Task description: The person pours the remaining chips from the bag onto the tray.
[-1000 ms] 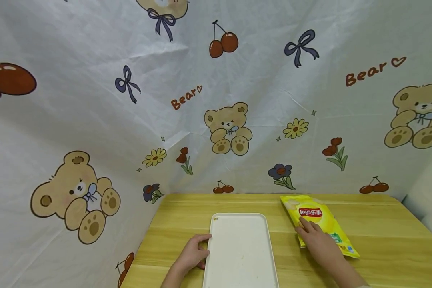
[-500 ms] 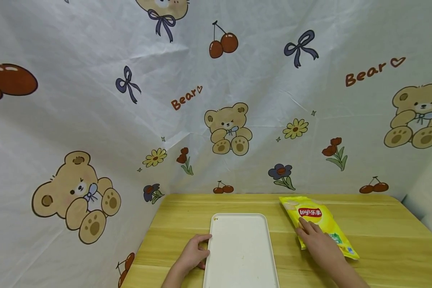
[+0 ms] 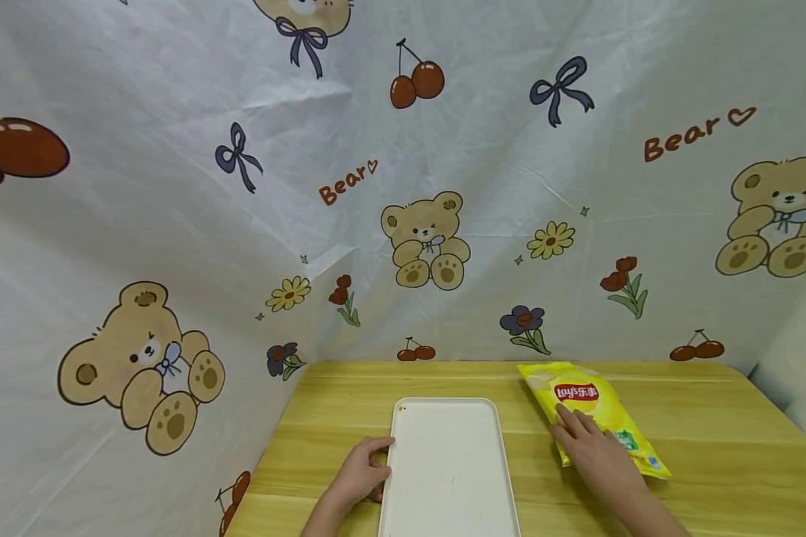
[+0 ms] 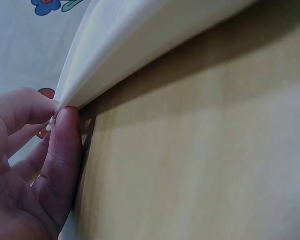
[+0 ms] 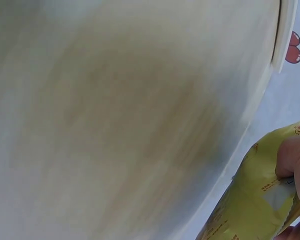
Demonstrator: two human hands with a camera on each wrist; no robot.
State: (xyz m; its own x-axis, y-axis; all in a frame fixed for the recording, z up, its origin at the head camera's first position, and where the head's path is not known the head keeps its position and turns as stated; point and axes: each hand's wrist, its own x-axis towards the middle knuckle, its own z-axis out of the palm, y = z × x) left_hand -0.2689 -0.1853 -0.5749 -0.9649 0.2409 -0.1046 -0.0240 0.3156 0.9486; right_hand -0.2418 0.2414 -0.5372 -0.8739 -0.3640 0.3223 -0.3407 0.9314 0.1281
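Note:
A white rectangular tray [image 3: 450, 470] lies lengthwise on the wooden table. My left hand [image 3: 359, 473] pinches its left rim; in the left wrist view the thumb [image 4: 67, 150] sits against the side wall and the fingers reach over the edge. To the right of the tray is a yellow Lay's bag of potato chips [image 3: 578, 391], slanted. My right hand [image 3: 598, 455] lies over the bag's middle and grips it. The right wrist view has the thumb [image 5: 292, 157] pressing into the bag's side, with the other fingers mostly hidden or out of frame.
The wooden table [image 3: 725, 418] ends at a pale cloth backdrop [image 3: 483, 149] printed with bears, cherries and bows. That cloth also closes off the left side. Small crumbs [image 3: 403, 408] dot the tray's far left corner.
The chip bag's far end has shifted slightly left under my right hand, which stays nearly in place. My left hand and the tray have not moved.

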